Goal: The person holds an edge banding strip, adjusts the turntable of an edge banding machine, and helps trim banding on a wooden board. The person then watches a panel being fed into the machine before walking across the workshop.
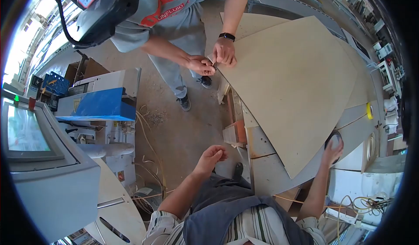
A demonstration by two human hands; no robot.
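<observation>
My left hand is raised over the floor, left of the table, with its fingers curled in. Whatever it may hold is hidden. On the right, my right hand grips a dark round object that looks like a roll of tape, at the table's near right edge. A large pale board lies between that hand and the other person, over further sheets. At the board's far left corner, the other person's hands pinch and press its edge.
A yellow tape roll lies at the table's right edge. To the left stand a monitor and a blue-and-white machine. Yellow cables run over the floor. More coiled cables are at the lower right.
</observation>
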